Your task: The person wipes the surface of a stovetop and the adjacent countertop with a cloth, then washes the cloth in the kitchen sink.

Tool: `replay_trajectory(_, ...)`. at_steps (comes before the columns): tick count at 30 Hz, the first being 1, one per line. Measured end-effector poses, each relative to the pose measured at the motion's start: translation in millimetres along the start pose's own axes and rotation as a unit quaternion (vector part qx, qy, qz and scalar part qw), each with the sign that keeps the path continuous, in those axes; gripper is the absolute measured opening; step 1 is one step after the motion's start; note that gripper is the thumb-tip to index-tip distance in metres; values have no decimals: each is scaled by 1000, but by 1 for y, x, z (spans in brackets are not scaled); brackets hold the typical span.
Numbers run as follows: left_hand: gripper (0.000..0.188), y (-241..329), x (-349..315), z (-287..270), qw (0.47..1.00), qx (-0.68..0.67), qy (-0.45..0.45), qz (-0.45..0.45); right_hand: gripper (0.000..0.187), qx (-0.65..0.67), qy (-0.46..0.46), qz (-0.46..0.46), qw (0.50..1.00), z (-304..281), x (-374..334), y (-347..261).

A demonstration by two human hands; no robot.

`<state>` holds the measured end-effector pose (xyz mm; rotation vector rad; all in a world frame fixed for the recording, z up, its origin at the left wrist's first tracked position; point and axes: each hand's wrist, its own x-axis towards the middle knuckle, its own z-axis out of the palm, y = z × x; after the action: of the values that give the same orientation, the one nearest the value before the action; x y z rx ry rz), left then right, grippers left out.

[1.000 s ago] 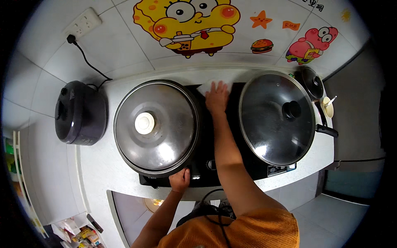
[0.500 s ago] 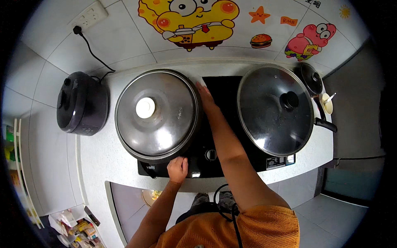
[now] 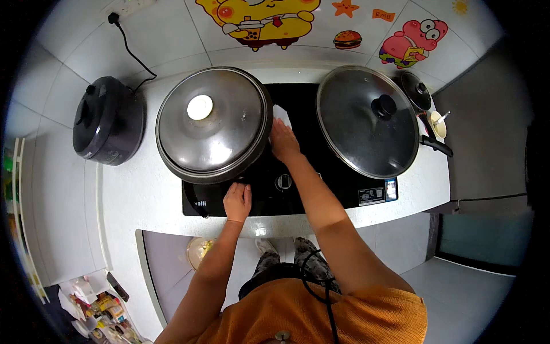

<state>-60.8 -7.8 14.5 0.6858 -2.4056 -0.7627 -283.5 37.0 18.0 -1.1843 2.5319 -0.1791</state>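
My right hand [image 3: 285, 142] lies on the black cooktop [image 3: 301, 135], between the two covered pans. Under its fingers is a thin white wipe [image 3: 281, 113], cloth or paper I cannot tell, poking out past the fingertips. To its left stands a large dark pan with a domed metal lid [image 3: 220, 135] and white knob. My left hand [image 3: 237, 202] is loosely curled at the cooktop's front, just below that pan's near rim, with nothing visible in it. On the right sits a frying pan under a glass lid [image 3: 364, 123] with a black knob.
A black electric cooker [image 3: 109, 123] stands at the left, its cord running to the wall. At the far right are a small lidded pot [image 3: 415, 92] and a cream cup [image 3: 439, 125]. A bowl of yellow food [image 3: 199, 252] is below the counter's front edge.
The view has shifted, with the counter higher in the picture. My right hand has come nearer along the pan's side, and the white wipe now shows beyond its fingers. My left hand's fingers have loosened slightly.
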Motion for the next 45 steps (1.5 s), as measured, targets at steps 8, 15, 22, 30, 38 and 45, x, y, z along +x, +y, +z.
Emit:
replay_trajectory(8, 18, -3, 0, 4, 1000, -2, 9, 20, 53, 20, 23, -51, 998, 31, -56, -14)
replay_trajectory(15, 16, -3, 2, 3, 998, -28, 34, 41, 46, 43, 41, -47, 997, 14, -90, -51)
replay_trajectory(22, 14, -2, 0, 3, 1000, 3, 3, 11, 49, 20, -27, 5, 999, 6, -36, -26)
replay_trajectory(30, 14, 0, 3, 2, 1000, -13, -15, 9, 48, 66, 213, 60, 973, 15, 41, 47)
replay_trajectory(38, 13, -4, 1, 3, 1000, -9, -16, 20, 38, 151, 204, 33, 967, 1, 136, 37)
replay_trajectory(45, 12, -3, 1, 0, 1000, 9, -25, 12, 44, 168, 175, -53, 969, 25, 127, 38)
